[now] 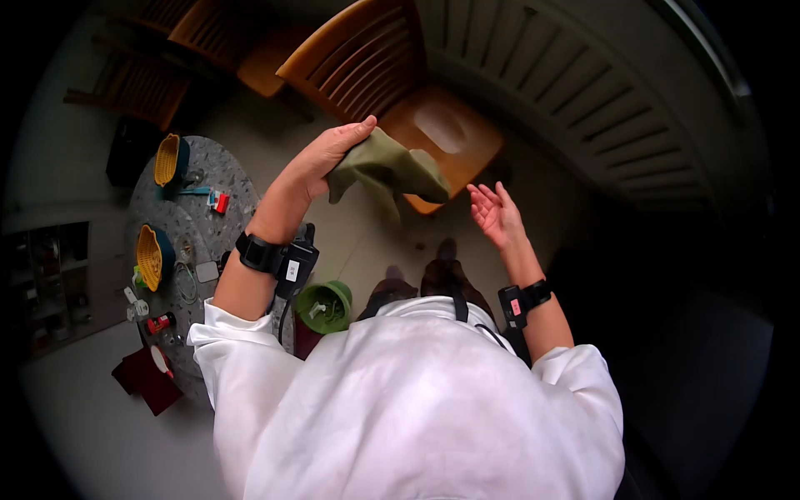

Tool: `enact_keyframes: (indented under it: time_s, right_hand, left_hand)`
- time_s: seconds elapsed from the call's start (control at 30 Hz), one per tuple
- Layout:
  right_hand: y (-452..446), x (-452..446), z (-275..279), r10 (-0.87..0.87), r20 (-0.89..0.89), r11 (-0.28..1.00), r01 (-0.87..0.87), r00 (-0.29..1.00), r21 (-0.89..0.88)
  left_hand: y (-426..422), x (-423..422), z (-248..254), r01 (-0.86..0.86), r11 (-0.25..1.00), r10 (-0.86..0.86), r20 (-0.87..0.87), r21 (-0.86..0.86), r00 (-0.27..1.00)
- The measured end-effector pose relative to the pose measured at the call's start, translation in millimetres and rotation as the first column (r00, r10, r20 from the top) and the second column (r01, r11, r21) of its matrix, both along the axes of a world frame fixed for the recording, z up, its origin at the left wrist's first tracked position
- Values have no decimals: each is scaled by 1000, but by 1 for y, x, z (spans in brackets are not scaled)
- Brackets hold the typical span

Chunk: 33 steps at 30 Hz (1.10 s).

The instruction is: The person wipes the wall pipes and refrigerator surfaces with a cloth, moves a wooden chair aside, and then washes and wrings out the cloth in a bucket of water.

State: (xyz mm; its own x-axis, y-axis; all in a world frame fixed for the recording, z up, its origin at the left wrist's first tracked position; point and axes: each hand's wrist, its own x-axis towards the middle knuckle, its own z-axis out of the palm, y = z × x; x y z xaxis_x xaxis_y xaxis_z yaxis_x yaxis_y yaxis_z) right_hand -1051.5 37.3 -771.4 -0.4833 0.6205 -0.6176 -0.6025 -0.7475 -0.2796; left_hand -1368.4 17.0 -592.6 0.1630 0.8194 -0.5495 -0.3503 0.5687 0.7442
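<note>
A green cloth (383, 167) hangs loosely from my left hand (333, 150), whose fingers are closed on its upper left end. The cloth's right part drapes in front of the wooden chair (450, 125), and I cannot tell whether it touches the seat. To the right of the cloth, apart from it, my right hand (497, 217) is raised with its palm up. Its fingers are spread and slightly curled, and nothing is in them. A black device is strapped on each forearm.
A round grey speckled table (225, 167) on the left bears a yellow basket (150, 257), another yellow basket (169, 160), a red-and-white box (218, 202) and several small items. Below its edge stands a green bin (325, 307). More wooden chairs (208, 37) are at the upper left.
</note>
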Motion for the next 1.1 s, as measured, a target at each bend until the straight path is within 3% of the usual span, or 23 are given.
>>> enact_keyframes:
  time_s: [0.03,0.1,0.17,0.23,0.3,0.37,0.43,0.5,0.57,0.6,0.63,0.7,0.77,0.8,0.83,0.9,0.93,0.97,1.0,1.03,1.1]
  right_hand:
    - [-5,-6,-6,-9,90,999,12,996,-38]
    - [-17,-23,-7,181,34,978,-176,983,-116]
    - [-24,-43,3,475,-56,878,-477,878,-33]
    - [-23,-64,23,583,54,812,-584,811,1]
    - [-18,-82,14,589,17,808,-590,808,8]
    - [-12,-96,39,456,7,890,-456,890,1]
    - [-8,-101,39,435,-37,900,-436,900,-8]
    - [-1,-102,25,348,-380,918,-394,857,-49]
    - [10,-94,44,298,-431,918,-380,852,-115]
    - [14,-93,49,334,-279,929,-364,900,-62]
    - [18,-92,50,354,-118,934,-357,928,-7]
    - [26,-80,53,387,-33,922,-387,922,16]
    - [35,-74,60,520,318,817,-570,793,87]
    - [38,-72,59,514,486,790,-610,707,52]
    - [42,-69,63,513,495,791,-610,701,46]
    - [51,-68,91,424,688,681,-708,589,186]
    - [50,-71,113,368,643,712,-648,671,270]
    - [48,-74,110,364,655,716,-649,662,258]
    - [44,-77,101,382,626,768,-610,680,194]
    - [41,-80,97,394,596,814,-566,700,127]
    - [43,-88,99,326,654,819,-550,682,166]
  left_hand:
    - [-2,8,2,-2,1000,1,-5,-10,1000]
    - [-7,23,5,-158,986,165,144,-62,976]
    - [-7,34,5,-217,975,222,167,-50,961]
    - [-8,41,3,-314,946,324,283,-83,903]
    - [-15,47,10,-383,918,396,308,-105,865]
    - [-25,50,17,-449,885,464,330,-127,822]
    - [-37,49,21,-490,860,493,486,-144,721]
    - [-48,44,15,-545,824,549,461,-156,697]
    - [-50,39,-2,-585,785,608,431,-202,667]
    - [-49,35,-8,-634,769,619,339,-79,709]
    - [-49,29,-17,-632,770,618,349,-86,705]
    - [-55,9,-41,-565,825,558,149,5,817]
    - [-73,-13,-68,-474,878,470,68,68,880]
    - [-83,-21,-74,-346,933,346,12,101,938]
    - [-92,-30,-81,-209,970,217,-48,128,975]
    - [-102,-40,-95,-132,975,124,54,177,991]
    - [-101,-39,-97,-184,965,127,281,188,951]
    - [-99,-38,-100,-238,954,120,492,184,862]
    - [-96,-37,-115,-226,971,224,641,-79,735]
    - [-91,-36,-140,-219,972,219,654,-83,724]
    - [-72,-34,-187,95,940,128,599,-326,790]
